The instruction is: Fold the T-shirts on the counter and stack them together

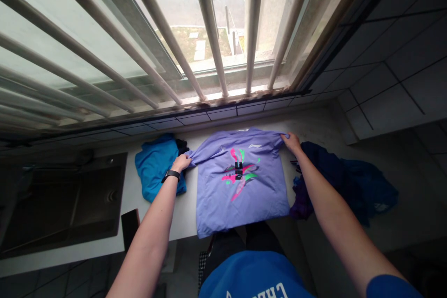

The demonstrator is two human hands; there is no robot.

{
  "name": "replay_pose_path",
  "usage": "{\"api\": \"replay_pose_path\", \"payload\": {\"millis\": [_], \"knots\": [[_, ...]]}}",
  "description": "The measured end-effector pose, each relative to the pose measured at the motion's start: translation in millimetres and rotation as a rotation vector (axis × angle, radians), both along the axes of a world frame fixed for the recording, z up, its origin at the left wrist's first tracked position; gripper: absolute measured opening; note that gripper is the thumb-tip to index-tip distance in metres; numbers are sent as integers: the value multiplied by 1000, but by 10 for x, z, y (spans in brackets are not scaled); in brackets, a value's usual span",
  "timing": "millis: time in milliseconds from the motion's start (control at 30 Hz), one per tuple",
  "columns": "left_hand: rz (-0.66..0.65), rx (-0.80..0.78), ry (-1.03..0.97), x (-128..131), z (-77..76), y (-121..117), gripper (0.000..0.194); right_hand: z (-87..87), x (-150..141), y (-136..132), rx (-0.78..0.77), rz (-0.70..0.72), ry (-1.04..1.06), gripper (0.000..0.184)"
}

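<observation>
The left hand and right hand each pinch a sleeve of the purple T-shirt, spread print-up on the counter. A blue garment lies near its left side, dark clothes near its right.

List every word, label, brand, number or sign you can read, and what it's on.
Nothing reads with certainty.
Lilac fabric T-shirt: small white logo, no legible letters; blocky black marks in the pink-and-green print, unreadable.
Blue fabric shirt being worn: large white lettering, cut off by the picture's lower edge.
</observation>
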State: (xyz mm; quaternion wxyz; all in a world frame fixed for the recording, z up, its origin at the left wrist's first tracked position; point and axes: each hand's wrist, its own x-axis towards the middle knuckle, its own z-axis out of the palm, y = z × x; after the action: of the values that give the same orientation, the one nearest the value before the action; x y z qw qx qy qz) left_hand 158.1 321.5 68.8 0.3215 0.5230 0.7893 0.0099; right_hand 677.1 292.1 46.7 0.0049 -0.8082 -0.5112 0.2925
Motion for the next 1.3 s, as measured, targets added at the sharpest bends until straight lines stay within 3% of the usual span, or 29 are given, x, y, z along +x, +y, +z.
{"api": "replay_pose_path", "payload": {"millis": [233,333,433,600,667,867,1033,1100,1167,1233,1300], "knots": [[195,142,0,-147,66,62,9,56,112,110,-131,-112,16,31],[237,149,-67,-115,112,102,10,127,-34,72,56,-153,-13,38],[261,155,-153,-6,133,103,14,83,-321,-55,295,-92,46,42],[297,160,-267,179,119,29,19,-206,-664,-240,4,-86,211,36],[302,146,-304,217,105,-22,20,-292,-689,-258,1,-81,234,30],[329,122,-358,234,60,-159,20,-305,-588,-320,125,36,246,46],[369,227,-337,309,72,-159,19,-305,-532,-464,205,265,107,42],[287,348,-307,412,87,-166,24,-343,-535,-520,236,297,34,44],[7,368,-287,549,81,-206,26,-393,-549,-575,260,298,3,48],[-361,195,-277,684,42,-277,23,-440,-568,-622,269,286,-14,50],[-570,-27,-270,774,-26,-362,18,-470,-582,-649,269,266,-27,49]]}}
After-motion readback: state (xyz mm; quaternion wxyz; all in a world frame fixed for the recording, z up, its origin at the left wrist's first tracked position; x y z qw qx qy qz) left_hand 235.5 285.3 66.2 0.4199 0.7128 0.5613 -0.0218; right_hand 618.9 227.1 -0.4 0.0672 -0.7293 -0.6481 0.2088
